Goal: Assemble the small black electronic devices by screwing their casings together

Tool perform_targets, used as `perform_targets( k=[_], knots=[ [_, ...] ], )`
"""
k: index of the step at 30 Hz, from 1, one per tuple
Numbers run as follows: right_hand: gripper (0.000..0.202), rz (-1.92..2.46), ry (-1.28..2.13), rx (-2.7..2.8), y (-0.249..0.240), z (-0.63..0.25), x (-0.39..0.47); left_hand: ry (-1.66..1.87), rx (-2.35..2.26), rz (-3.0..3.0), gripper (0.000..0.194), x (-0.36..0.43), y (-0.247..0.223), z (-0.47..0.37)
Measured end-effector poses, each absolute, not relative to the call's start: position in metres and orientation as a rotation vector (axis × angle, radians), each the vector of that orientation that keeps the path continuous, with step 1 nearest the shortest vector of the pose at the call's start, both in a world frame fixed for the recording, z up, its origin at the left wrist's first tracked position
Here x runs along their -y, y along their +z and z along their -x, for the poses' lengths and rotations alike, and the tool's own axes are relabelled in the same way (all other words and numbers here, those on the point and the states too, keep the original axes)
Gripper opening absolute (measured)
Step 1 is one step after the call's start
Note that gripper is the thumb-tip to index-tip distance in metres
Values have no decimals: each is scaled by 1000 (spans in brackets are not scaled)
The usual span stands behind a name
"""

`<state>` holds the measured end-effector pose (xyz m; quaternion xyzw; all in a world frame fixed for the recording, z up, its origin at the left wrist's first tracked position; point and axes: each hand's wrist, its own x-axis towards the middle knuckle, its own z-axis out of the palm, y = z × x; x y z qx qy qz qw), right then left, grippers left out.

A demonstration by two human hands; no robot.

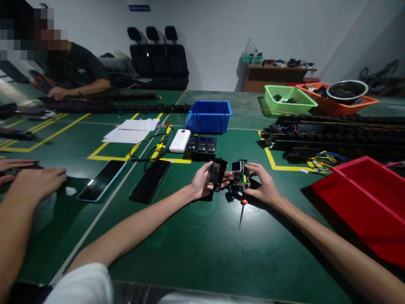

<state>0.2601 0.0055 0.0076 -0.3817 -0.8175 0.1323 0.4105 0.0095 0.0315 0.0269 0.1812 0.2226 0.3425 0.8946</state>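
Observation:
Near the middle of the green table, my left hand [201, 181] is wrapped round a black rectangular housing [218, 174] that stands tilted up. Just right of it, the fingers of my right hand [262, 184] grip a small green circuit board [242, 176] by its right side. A dark square part sits at the board's upper left. The two pieces are close together with a narrow gap between them. Below the board, a screwdriver [243, 211] with an orange handle lies on the table, its shaft pointing toward me.
Several black modules [201, 145], a white power bank [180, 141] and a blue bin [210, 117] stand behind my hands. Two phones [103, 180] lie left. A red bin [370, 198] is at the right. Another person's hands [41, 183] work at the left edge; another person sits beyond.

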Motion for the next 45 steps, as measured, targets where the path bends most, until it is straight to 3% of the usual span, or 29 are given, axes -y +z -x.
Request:
perform_targets(
  k=[45],
  knots=[
    [68, 961, 318, 2076, 4, -262, -7, 691, -438, -396, 50, -34, 22, -8]
  ],
)
